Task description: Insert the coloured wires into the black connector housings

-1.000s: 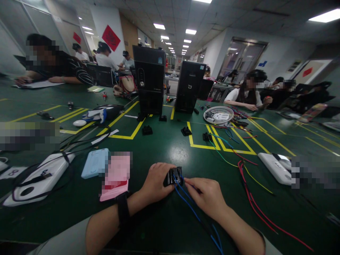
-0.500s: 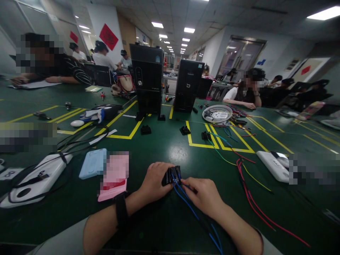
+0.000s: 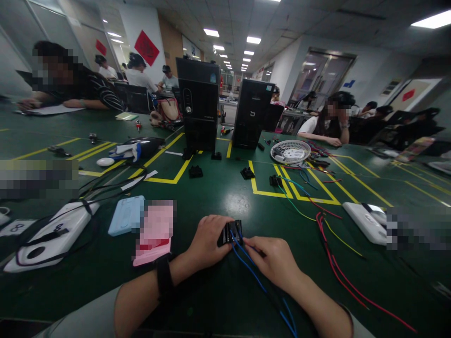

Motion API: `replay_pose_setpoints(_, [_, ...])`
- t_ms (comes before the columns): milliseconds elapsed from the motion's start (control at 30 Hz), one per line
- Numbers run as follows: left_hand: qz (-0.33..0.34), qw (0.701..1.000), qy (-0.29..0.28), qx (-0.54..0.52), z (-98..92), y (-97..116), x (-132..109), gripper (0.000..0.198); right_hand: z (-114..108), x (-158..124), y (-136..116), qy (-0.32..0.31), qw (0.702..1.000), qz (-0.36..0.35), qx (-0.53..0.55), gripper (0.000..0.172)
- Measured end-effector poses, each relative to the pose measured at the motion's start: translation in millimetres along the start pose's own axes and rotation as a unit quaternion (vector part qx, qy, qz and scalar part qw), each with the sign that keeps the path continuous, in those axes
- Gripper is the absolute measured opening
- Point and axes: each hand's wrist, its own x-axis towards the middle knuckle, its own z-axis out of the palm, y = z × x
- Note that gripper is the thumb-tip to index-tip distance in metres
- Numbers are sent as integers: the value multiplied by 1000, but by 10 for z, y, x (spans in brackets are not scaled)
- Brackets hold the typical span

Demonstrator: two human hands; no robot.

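A small black terminal block (image 3: 234,232) rests on the green table near its front edge. My left hand (image 3: 210,240) grips the block from its left side, fingers behind it and thumb in front. Blue wires (image 3: 256,277) run from the block toward the bottom right. On the block's right, my right hand (image 3: 274,261) pinches a blue wire between thumb and forefinger, close to where it meets the block. The wire ends inside the block are too small to make out.
Two black computer towers (image 3: 199,105) stand at the back. Right of them are a white basket (image 3: 290,151), small black blocks (image 3: 247,173) and red wires (image 3: 329,251). On the left lie a pink case (image 3: 153,253), a blue box (image 3: 126,216) and a white power strip (image 3: 52,234). Other people sit beyond.
The whole view has shifted slightly, so things appear a little further right. Both hands keep the same hold on the block and wire.
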Motion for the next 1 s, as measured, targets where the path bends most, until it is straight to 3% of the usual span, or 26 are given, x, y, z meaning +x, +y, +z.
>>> replay_pose_setpoints(167, [1, 1000, 4, -1, -2, 2, -3, 43, -6, 6, -10, -24, 1000, 8, -16, 19])
replay_pose_setpoints(433, [4, 1000, 0, 1, -6, -2, 7, 44, 24, -6, -7, 68, 997, -2, 25, 20])
replay_pose_setpoints(700, [4, 1000, 0, 1, -5, 1, 3, 43, -21, 8, -35, -18, 1000, 11, -5, 20])
replay_pose_setpoints(933, [10, 1000, 6, -1, 6, -16, -1, 43, 8, 6, -25, 61, 998, 4, 27, 22])
replay_pose_setpoints(1000, [11, 1000, 8, -4, 6, -14, -3, 43, 13, 8, -21, 57, 998, 2, 33, 21])
